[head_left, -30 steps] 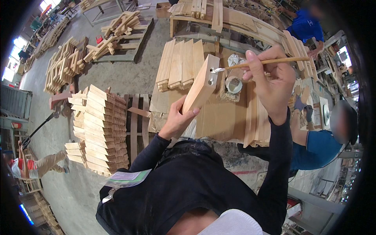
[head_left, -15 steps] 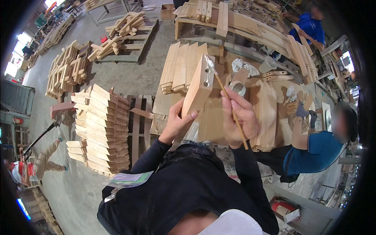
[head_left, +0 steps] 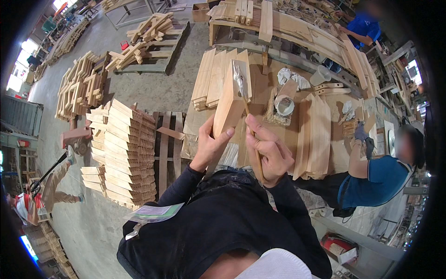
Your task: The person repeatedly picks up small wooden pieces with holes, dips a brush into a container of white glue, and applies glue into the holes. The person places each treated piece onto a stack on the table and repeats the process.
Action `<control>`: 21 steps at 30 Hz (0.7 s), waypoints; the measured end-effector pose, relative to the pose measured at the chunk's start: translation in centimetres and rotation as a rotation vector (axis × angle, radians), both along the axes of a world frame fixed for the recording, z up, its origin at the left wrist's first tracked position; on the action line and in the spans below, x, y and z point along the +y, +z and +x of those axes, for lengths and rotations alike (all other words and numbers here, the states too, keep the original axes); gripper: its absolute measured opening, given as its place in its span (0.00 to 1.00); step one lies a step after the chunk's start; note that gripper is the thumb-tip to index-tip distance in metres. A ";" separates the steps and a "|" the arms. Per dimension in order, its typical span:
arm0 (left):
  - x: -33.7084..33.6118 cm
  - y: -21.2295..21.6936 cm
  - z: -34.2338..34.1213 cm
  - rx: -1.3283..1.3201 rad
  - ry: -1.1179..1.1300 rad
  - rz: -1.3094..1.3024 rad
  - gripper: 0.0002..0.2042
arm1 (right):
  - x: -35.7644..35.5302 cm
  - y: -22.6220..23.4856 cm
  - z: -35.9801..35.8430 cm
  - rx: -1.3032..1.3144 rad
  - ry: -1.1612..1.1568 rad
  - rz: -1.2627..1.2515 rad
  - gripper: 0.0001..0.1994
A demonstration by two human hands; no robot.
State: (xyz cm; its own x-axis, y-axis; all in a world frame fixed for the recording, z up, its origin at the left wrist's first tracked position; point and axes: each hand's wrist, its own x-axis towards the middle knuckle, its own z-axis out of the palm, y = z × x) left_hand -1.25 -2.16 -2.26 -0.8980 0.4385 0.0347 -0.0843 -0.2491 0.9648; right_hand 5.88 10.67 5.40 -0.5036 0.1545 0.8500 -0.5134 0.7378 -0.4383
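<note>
My left hand (head_left: 213,143) is closed around the lower part of a pale wooden board (head_left: 228,109), holding it tilted up in front of me. White glue (head_left: 239,80) lies on the board's narrow end face, over the area of its drilled holes. A thin wooden stick (head_left: 256,160) is pinched in my right hand (head_left: 270,151). Its upper end meets the glued face; whether it carries bristles is hard to tell. Beyond my right hand stands an open tub (head_left: 284,106) with white stuff at its rim.
Stacked boards (head_left: 213,79) lie on the cardboard-covered bench, with more boards (head_left: 313,135) at right. Crumpled white cloth (head_left: 292,79) and a clear cup (head_left: 320,75) sit farther back. A tall wood stack (head_left: 125,153) stands left. A gloved co-worker (head_left: 371,186) is close at right.
My right hand and the stick have moved left, and the stick's tip now lies over the end face. The glue spreads farther down, across the holes. The board has shifted slightly left and turned.
</note>
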 end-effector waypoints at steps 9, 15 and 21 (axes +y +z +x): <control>-0.5 -0.2 -0.7 -0.006 0.011 -0.013 0.29 | 0.2 0.1 2.0 -0.128 0.092 -0.181 0.08; -0.9 -0.1 -0.9 -0.031 -0.069 0.022 0.27 | 2.3 1.7 0.2 -0.097 0.182 -0.726 0.08; -1.1 -0.6 -0.8 -0.025 -0.159 0.078 0.30 | 5.0 2.1 -3.2 -0.213 0.307 -0.954 0.06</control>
